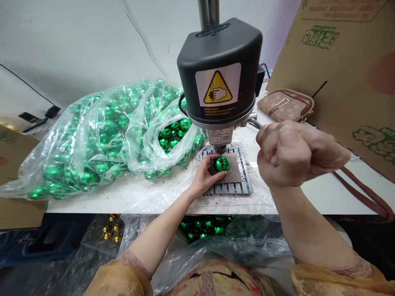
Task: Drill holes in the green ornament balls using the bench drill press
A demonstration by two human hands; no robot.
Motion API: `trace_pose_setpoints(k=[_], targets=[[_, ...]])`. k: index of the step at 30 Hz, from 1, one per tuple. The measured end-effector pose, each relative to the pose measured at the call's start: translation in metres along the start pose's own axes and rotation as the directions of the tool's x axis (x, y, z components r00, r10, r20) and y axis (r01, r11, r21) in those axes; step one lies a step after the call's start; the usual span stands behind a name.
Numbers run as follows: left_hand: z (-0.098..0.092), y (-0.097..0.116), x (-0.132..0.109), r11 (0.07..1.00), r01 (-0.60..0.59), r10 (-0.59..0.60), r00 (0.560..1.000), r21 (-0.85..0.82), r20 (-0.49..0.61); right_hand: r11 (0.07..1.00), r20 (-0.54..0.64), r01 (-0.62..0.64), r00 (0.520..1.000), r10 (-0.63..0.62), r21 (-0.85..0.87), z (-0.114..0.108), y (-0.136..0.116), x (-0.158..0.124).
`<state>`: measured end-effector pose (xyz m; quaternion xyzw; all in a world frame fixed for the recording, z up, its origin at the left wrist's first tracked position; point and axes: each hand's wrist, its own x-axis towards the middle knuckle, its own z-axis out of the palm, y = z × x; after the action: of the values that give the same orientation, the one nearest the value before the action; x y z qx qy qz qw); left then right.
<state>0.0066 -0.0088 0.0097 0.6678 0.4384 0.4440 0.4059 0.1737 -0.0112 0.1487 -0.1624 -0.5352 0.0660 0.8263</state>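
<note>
My left hand [203, 177] pinches a shiny green faceted ball [223, 164] between thumb and fingers. The ball rests on a small brown board [235, 176], which lies on the slotted metal base [247, 187] of a bench drill press [218, 78]. Right above the ball is the drill's chuck [220, 149]; whether the bit touches the ball I cannot make out. On the right, my right hand [286, 152] is closed in a fist round the end of the press's feed lever [254, 121]. Most of the lever's grip is hidden inside the fist.
Clear plastic bags [101, 135] full of green balls cover the table's left side. More green balls [203, 230] lie in plastic below the front edge. A beige purse [284, 105] and a cardboard box [348, 78] stand at right. Dark shavings dot the white table [166, 201].
</note>
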Motion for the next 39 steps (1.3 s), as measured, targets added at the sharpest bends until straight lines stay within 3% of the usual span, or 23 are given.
trace_pose_setpoints(k=[18,20,24,28,30,32,35,37,39], targets=[[0.000,-0.002,-0.001,0.999,-0.013,0.013,1.000,-0.040,0.005,0.975,0.059,0.200,0.977,-0.207,0.098,-0.009,0.018,-0.016],[0.002,-0.002,0.000,0.999,0.001,-0.001,1.000,-0.046,-0.002,0.987,0.015,0.145,0.989,-0.146,0.064,-0.004,0.012,-0.011],[0.007,0.004,0.001,1.000,-0.003,0.002,0.998,-0.017,-0.068,0.993,-0.106,-0.111,0.989,0.106,-0.039,0.016,-0.007,0.020],[0.001,0.023,-0.020,0.976,-0.066,0.108,0.975,0.209,-0.196,0.978,-0.055,-0.209,0.977,0.208,-0.013,0.027,-0.010,0.048],[-0.007,0.033,-0.045,0.935,-0.151,0.190,0.977,0.320,-0.095,0.977,-0.035,-0.211,0.977,0.212,0.026,0.027,-0.006,0.052],[-0.017,0.039,-0.078,0.861,-0.312,0.278,0.950,0.402,0.142,0.982,-0.046,-0.173,0.983,0.177,0.075,0.026,-0.001,0.052],[-0.030,0.037,-0.124,0.640,-0.579,0.347,0.804,0.505,0.483,0.984,-0.082,-0.147,0.985,0.155,0.098,0.027,0.000,0.049],[-0.039,0.031,-0.137,0.550,-0.651,0.359,0.749,0.522,0.557,0.980,-0.090,-0.183,0.978,0.190,0.083,0.028,-0.003,0.048],[-0.053,0.025,-0.127,0.572,-0.617,0.397,0.785,0.540,0.475,0.974,-0.085,-0.212,0.972,0.219,0.077,0.029,-0.006,0.047]])
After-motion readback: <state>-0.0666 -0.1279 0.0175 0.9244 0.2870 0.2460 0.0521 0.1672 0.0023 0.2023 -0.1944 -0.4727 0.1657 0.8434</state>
